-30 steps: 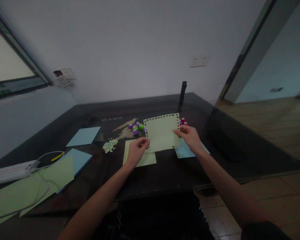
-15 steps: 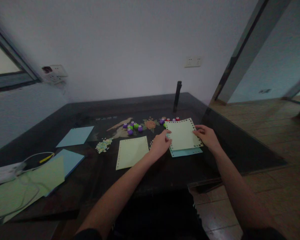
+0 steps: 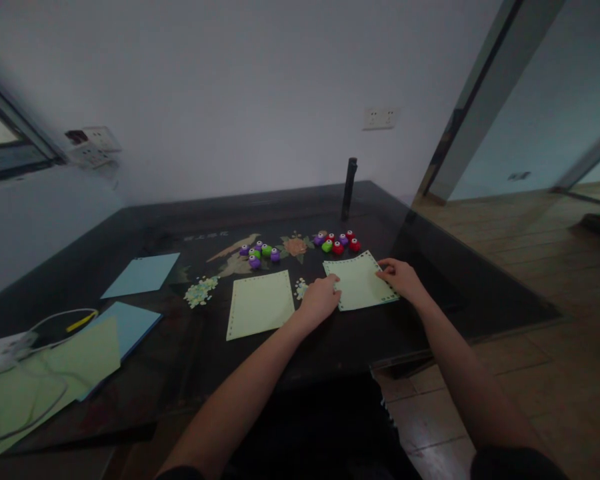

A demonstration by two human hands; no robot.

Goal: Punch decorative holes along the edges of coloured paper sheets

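Note:
Between my hands, a pale green sheet with holes along its edges (image 3: 359,283) lies low over the dark table, almost covering a blue sheet of which a thin edge shows. My left hand (image 3: 321,298) pinches its left edge, and my right hand (image 3: 401,277) has hold of the right edge. Left of them lies a second holed pale green sheet (image 3: 261,303), partly behind my left forearm. Small scraps (image 3: 301,288) show between the two sheets. Beyond the held sheet sit red, purple and green eyeball-like pieces (image 3: 337,247).
More purple and green pieces (image 3: 255,262) and a heap of scraps (image 3: 201,291) lie mid-table. Blue sheet (image 3: 141,275), green sheets (image 3: 50,373) and a white cable (image 3: 63,312) are at left. A black upright post (image 3: 349,189) stands at the back.
Both hands have lowered the green sheet onto the blue one, which is now nearly covered. The eyeball-like pieces behind it have come into fuller view. The camera has shifted slightly.

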